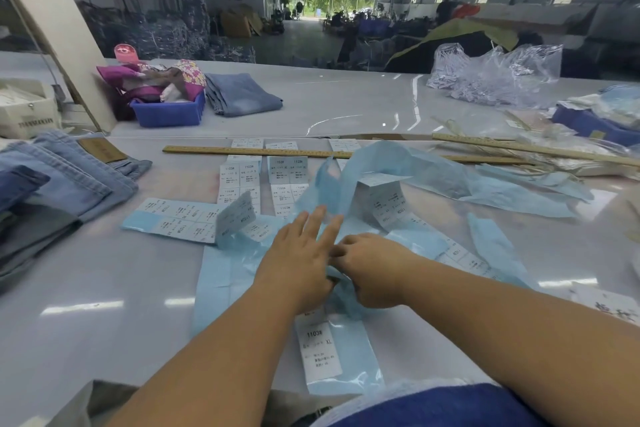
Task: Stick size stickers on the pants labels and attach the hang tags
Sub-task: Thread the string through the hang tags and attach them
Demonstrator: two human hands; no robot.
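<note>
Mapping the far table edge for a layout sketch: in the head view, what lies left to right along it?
White cardboard box → blue plastic bin → folded light-blue jeans → clear plastic bag of tag fasteners.

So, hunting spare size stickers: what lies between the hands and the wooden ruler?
Head view: sticker sheets and curled blue backing paper lie between the hands and ruler.

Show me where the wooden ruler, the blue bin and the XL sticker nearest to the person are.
wooden ruler (242,150): head view, on its left half.
blue bin (169,113): head view, on its front wall.
XL sticker (320,350): head view, on its white printed middle.
</note>
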